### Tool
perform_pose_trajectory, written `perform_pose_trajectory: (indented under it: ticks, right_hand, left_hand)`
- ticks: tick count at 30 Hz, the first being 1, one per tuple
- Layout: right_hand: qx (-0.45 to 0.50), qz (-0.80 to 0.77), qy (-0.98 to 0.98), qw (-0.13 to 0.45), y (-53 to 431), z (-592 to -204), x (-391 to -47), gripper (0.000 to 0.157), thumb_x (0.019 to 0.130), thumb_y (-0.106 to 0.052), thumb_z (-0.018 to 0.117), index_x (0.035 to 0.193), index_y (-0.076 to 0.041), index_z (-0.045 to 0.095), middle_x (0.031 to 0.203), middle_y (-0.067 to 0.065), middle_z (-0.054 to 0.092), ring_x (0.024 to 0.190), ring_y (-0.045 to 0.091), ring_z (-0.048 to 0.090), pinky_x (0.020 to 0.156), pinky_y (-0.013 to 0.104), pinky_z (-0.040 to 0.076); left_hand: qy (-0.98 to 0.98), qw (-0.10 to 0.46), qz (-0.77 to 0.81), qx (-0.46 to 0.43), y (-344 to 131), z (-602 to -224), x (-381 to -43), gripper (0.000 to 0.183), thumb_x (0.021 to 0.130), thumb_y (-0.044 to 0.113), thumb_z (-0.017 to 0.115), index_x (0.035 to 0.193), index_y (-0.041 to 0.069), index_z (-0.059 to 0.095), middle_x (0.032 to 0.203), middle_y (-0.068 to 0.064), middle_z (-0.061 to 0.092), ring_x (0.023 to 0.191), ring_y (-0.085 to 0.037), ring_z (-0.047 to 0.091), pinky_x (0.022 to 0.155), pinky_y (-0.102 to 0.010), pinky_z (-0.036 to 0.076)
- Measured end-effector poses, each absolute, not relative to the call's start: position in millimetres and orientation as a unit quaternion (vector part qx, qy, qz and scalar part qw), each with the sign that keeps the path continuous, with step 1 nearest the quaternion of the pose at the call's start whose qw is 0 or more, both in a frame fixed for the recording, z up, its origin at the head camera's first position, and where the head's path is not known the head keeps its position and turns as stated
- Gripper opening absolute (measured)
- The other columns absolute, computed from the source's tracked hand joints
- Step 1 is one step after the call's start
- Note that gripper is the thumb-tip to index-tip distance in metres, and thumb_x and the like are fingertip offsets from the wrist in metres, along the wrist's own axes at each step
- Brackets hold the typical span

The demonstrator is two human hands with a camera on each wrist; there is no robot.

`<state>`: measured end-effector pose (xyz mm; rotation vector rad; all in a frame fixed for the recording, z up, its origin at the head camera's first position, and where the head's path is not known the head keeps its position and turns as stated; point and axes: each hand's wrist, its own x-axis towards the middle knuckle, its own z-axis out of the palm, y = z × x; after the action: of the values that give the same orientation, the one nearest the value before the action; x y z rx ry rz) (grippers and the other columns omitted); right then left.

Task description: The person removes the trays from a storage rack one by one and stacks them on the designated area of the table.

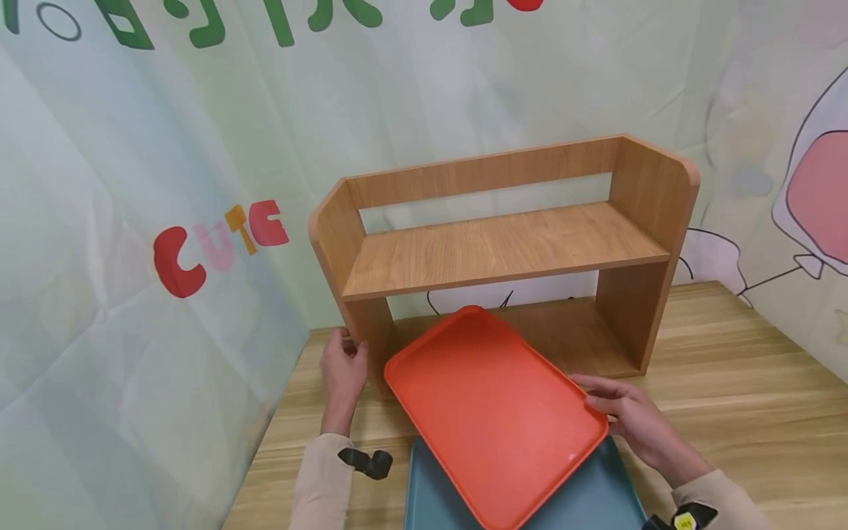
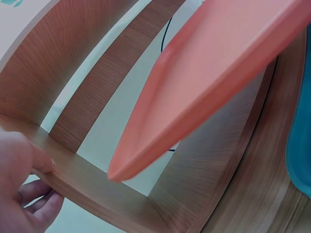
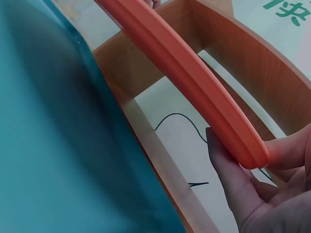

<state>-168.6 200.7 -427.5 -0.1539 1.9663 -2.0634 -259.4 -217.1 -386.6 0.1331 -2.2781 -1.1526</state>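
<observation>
An orange-red tray (image 1: 493, 419) is held tilted in front of a two-tier wooden desktop shelf (image 1: 503, 250), its far corner at the lower opening. My right hand (image 1: 636, 419) pinches the tray's right edge; in the right wrist view the thumb and fingers lie on opposite faces of the tray rim (image 3: 214, 102). At the shelf's left side panel (image 2: 82, 189) is my left hand (image 2: 24, 184), which grips the panel's front edge between thumb and fingers. Beneath the orange tray lies a blue tray (image 1: 596, 493), partly covered by it in the head view.
The shelf stands on a wood-grain table (image 1: 748, 383), close to a printed curtain (image 1: 477, 88) behind it. Another curtain wall (image 1: 132, 353) borders the table on the left. Each wrist carries a black strap with a small device (image 1: 367, 462).
</observation>
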Motion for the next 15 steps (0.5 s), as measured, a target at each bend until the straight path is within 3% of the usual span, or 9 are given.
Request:
perform_pose_trajectory:
  ticks: [11, 15]
  right_hand:
    - [-0.053, -0.717, 0.680, 0.148, 204.7, -434.8, -167.7, 0.040, 0.099, -0.016, 0.045, 0.138, -0.004, 0.048, 0.112, -0.009, 0.067, 0.096, 0.010, 0.066, 0.080, 0.030, 0.056]
    - [-0.043, -0.712, 0.684, 0.152, 203.3, -434.1, -169.0, 0.041, 0.100, -0.017, 0.045, 0.138, -0.003, 0.048, 0.116, -0.004, 0.067, 0.098, 0.012, 0.066, 0.082, 0.031, 0.055]
  left_hand:
    - [-0.856, 0.280, -0.432, 0.050, -217.2, -384.9, -257.6, 0.017, 0.088, 0.005, 0.059, 0.104, -0.001, 0.054, 0.100, -0.023, 0.066, 0.089, -0.034, 0.064, 0.074, -0.045, 0.053]
    - [-0.857, 0.276, -0.432, 0.049, -217.8, -384.9, -257.6, 0.017, 0.088, 0.005, 0.058, 0.103, -0.001, 0.054, 0.102, -0.023, 0.066, 0.090, -0.033, 0.065, 0.075, -0.045, 0.052]
